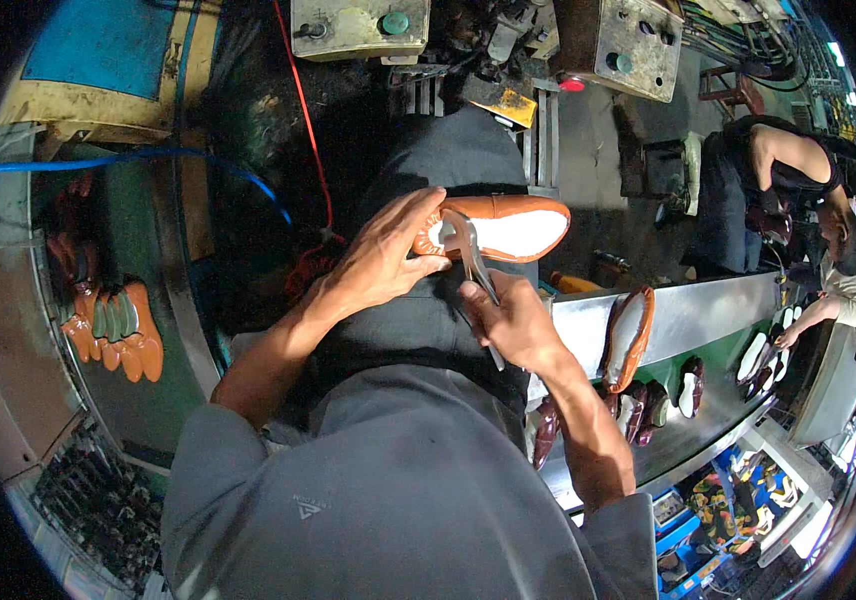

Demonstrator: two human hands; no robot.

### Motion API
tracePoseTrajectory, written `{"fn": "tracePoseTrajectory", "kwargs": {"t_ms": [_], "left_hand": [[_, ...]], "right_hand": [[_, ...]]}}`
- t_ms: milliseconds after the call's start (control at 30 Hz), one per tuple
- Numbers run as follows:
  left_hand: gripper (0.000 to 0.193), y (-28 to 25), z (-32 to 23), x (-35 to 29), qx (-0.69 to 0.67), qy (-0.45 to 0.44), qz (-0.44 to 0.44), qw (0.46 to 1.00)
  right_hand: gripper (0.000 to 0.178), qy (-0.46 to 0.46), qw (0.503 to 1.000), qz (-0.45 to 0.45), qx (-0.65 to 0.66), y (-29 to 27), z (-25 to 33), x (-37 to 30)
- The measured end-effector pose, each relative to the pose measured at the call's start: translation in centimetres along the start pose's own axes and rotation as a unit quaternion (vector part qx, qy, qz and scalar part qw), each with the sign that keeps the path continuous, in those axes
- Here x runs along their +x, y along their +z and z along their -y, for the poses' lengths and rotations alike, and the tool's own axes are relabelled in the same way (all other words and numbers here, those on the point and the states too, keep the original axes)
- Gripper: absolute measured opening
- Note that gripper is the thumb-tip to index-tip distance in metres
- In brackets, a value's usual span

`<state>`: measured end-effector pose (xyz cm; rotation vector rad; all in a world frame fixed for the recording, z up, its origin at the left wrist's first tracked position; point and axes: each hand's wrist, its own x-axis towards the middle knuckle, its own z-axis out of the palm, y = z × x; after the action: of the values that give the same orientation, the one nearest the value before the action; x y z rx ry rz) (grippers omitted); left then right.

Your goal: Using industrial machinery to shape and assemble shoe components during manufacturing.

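Observation:
An orange-brown shoe upper point(538, 207) lies bottom side up over my lap, with a white insole showing and the leather gathered in pleats at the heel. My left hand point(388, 252) is closed round the heel end, thumb on the near side and fingers on the far side. In my right hand point(516, 318) is a pair of metal pincers point(474, 262), gripped by the handles. Their curved head rests against the shoe's bottom near the heel. Whether the jaws hold any leather, I cannot tell.
At right, another orange-brown shoe point(628, 338) leans on the metal rim of a green conveyor point(676, 445) carrying several dark red shoes. Left is a rack of orange-brown pieces point(138, 335). Control boxes point(360, 28) stand ahead, beside a red cable point(305, 110). Co-workers point(783, 180) are at far right.

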<state>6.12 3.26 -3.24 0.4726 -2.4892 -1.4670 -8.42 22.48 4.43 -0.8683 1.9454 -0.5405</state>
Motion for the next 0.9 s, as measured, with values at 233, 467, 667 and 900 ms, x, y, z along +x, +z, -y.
{"fn": "tracePoseTrajectory", "kwargs": {"t_ms": [233, 467, 667, 900], "left_hand": [[0.096, 0.3, -0.1, 0.3, 0.006, 0.003, -0.001, 1.0], [0.095, 0.1, -0.1, -0.1, 0.0, 0.014, -0.007, 1.0], [0.088, -0.5, -0.4, 0.6, -0.003, 0.013, 0.012, 1.0], [0.093, -0.4, -1.1, 0.0, 0.036, 0.051, 0.001, 0.998]], "right_hand": [[0.021, -0.109, 0.96, -0.147, -0.213, 1.7, -0.5, -0.6], [0.028, -0.054, 0.998, -0.026, -0.011, 0.8, 0.8, -0.5], [0.033, 0.074, 0.935, 0.06, 0.341, 2.3, 0.6, -1.3], [0.041, 0.103, 0.93, 0.049, 0.35, 4.3, -1.0, -0.7]]}}
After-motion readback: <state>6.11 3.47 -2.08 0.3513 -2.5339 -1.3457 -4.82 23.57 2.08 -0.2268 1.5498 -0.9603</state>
